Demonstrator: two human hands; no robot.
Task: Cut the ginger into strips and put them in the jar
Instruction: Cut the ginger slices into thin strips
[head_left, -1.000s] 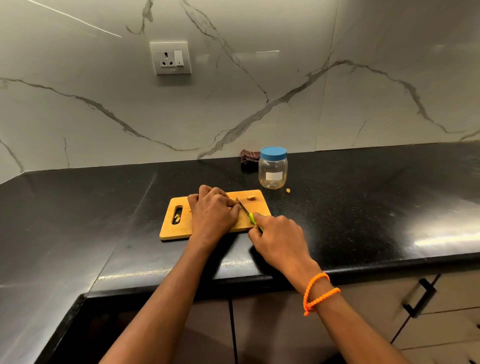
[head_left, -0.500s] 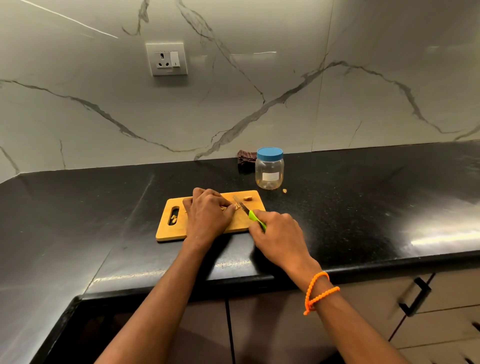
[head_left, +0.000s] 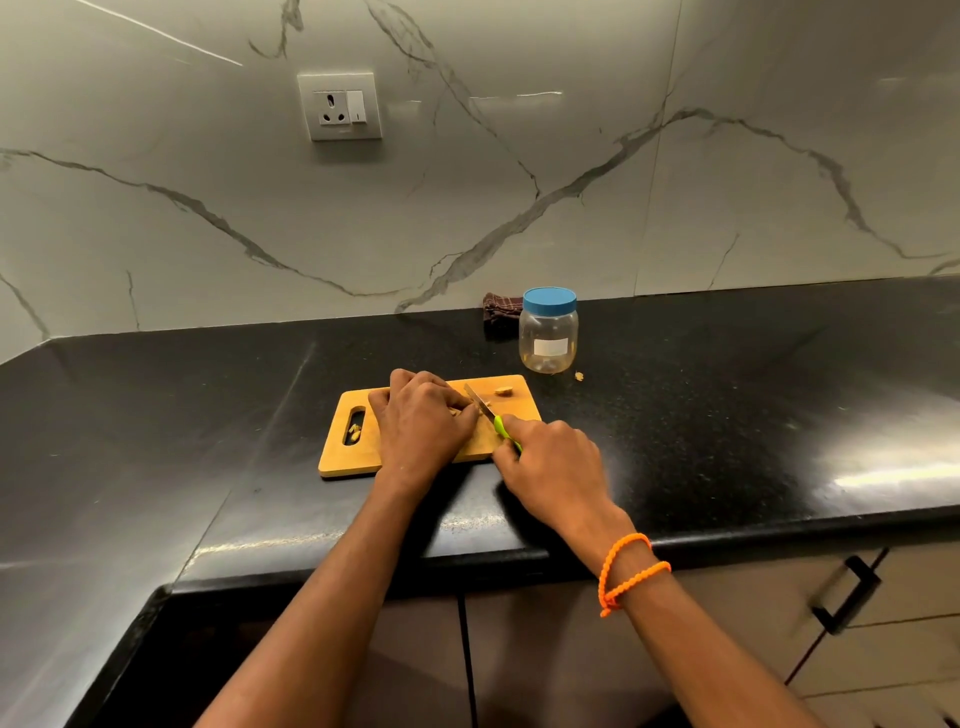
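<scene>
A wooden cutting board (head_left: 337, 457) lies on the black counter. My left hand (head_left: 421, 426) curls over a piece of ginger (head_left: 456, 411) on the board, which is mostly hidden under the fingers. My right hand (head_left: 550, 467) grips the green handle of a small knife (head_left: 480, 402), whose blade lies right beside my left fingertips. A cut ginger piece (head_left: 503, 391) sits at the board's far right corner. The clear jar (head_left: 548, 332) with its blue lid on stands behind the board.
A small ginger bit (head_left: 578, 375) lies on the counter (head_left: 727, 405) by the jar. More scraps (head_left: 355, 431) show through the board's handle slot. A dark cloth (head_left: 500, 309) sits against the marble wall. A wall socket (head_left: 341, 106) is above. Cabinet drawers (head_left: 852, 592) are below the counter edge.
Both hands stay at the board. The knife blade has shifted only slightly beside my left fingertips.
</scene>
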